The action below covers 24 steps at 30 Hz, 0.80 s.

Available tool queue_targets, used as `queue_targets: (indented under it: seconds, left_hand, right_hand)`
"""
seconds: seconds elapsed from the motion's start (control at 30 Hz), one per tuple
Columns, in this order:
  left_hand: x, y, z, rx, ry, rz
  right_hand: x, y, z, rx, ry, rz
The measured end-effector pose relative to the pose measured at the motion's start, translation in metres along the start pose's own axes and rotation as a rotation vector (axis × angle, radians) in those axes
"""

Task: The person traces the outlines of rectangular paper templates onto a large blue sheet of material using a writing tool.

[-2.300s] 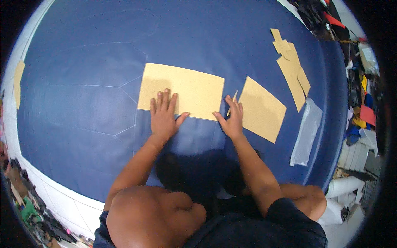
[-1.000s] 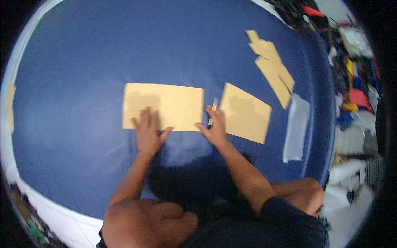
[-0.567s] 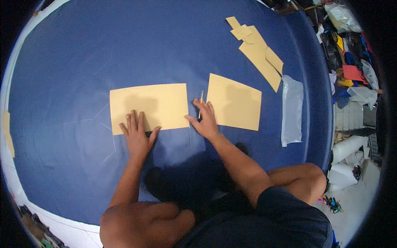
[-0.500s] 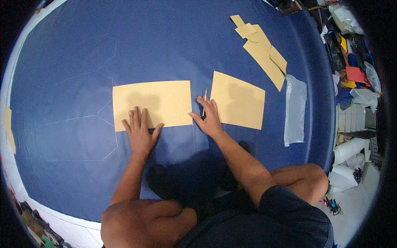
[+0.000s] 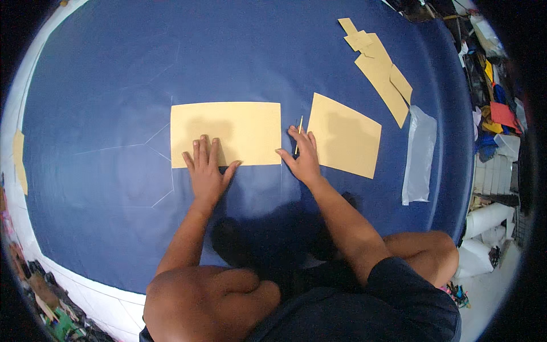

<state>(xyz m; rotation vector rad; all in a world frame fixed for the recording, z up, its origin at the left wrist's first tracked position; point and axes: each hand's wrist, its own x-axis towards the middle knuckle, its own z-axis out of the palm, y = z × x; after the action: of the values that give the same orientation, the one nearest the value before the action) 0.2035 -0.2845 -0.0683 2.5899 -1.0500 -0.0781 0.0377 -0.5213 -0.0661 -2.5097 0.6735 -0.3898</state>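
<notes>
Your left hand (image 5: pixel 206 171) lies flat, fingers spread, pressing lower edge of tan rectangular paper pattern (image 5: pixel 226 133) on blue fabric sheet (image 5: pixel 114 85). Your right hand (image 5: pixel 302 157) grips thin chalk pencil (image 5: pixel 298 132) at pattern's 3 o'clock edge. Second tan pattern piece (image 5: pixel 344 135) just beyond, same direction.

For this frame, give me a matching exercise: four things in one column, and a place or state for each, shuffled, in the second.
Things:
1. left hand
2. right hand
3. clear plastic sheet
4. stack of tan strips

Places or states:
A. lies near the right edge of the blue sheet
B. pressed flat on the lower edge of the tan rectangle
C. lies at the far right of the blue sheet
D. holds a thin yellow stick

Pairs: 1-B, 2-D, 3-A, 4-C
</notes>
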Motion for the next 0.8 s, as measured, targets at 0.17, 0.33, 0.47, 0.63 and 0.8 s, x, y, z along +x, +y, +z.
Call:
queue_targets:
  seconds: [0.17,0.33,0.47,0.63,0.8]
  left_hand:
    - [-0.001,-0.002,-0.006,-0.028,-0.012,0.015]
    - [0.000,-0.001,-0.004,-0.045,-0.011,0.002]
    - [-0.002,-0.005,-0.007,-0.066,-0.028,-0.017]
    - [-0.002,-0.004,-0.002,-0.048,-0.008,-0.024]
    - [0.003,0.003,-0.004,-0.058,-0.029,-0.021]
  right_hand:
    - [0.002,-0.002,0.000,0.038,-0.027,0.012]
    - [-0.001,-0.002,-0.002,0.006,-0.004,-0.011]
    - [0.007,-0.021,-0.005,-0.037,0.022,0.012]
    - [0.042,-0.063,0.006,0.157,0.065,0.398]
    - [0.049,-0.052,0.023,0.031,0.134,0.437]
